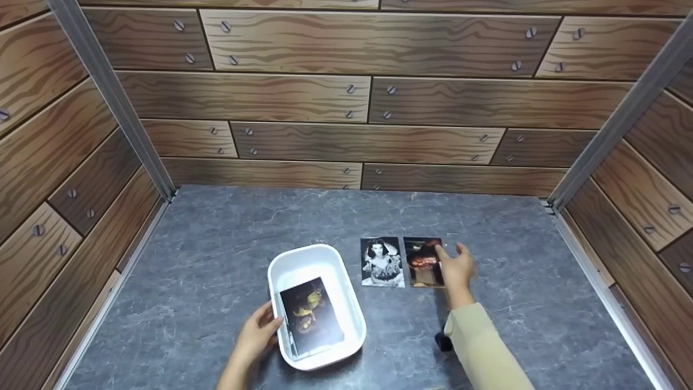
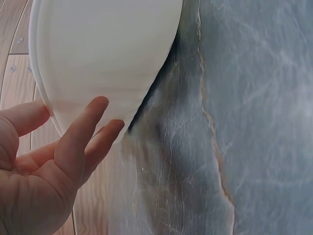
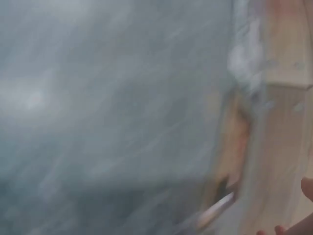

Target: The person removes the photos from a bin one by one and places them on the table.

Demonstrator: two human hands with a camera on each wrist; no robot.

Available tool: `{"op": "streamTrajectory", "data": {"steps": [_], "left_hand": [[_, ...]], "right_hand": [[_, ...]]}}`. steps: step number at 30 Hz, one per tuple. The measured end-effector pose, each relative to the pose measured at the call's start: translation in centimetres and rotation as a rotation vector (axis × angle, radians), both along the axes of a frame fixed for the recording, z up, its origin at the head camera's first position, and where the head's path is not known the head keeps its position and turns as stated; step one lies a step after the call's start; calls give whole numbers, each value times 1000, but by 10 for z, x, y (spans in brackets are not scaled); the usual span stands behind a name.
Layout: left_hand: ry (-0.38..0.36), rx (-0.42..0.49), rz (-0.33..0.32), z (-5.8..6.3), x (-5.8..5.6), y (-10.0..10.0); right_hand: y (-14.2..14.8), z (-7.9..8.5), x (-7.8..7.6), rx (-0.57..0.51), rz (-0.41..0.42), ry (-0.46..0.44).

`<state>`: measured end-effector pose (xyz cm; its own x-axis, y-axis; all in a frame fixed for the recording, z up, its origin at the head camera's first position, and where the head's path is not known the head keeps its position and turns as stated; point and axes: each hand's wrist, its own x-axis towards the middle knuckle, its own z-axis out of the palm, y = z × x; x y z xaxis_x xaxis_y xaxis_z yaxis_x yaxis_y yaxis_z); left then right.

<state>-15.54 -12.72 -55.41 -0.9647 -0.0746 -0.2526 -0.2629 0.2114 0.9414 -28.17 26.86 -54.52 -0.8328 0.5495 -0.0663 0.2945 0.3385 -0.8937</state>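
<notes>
The left grip [image 1: 257, 333] pinches the tub [image 1: 354, 306], lower centre, while the right grip [image 1: 457, 268], fingers spread, is at the reddish photo [image 1: 422, 273], right of centre, which I'd square lightly by its edges beside the portrait [image 1: 383, 266].

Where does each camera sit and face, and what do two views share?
Head: on the person's head, looking forward and down at the white tub and photos; left hand, right hand and beige sleeve show.
Left wrist: worn there, facing the white tub's outside; left hand shows.
Right wrist: worn there, blurred, facing tabletop and wall; fingers at lower right.
Head and left wrist share the white tub.
</notes>
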Motion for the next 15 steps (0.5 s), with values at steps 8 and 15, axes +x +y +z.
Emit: {"op": "streamTrajectory", "data": {"steps": [8, 15], "left_hand": [[0, -8, -1, -2, -1, -1], [3, -11, 0, -2, 0, -2]], "right_hand": [[-81, 45, 28, -310, 223, 192], [-152, 41, 70, -336, 467, 235]]}}
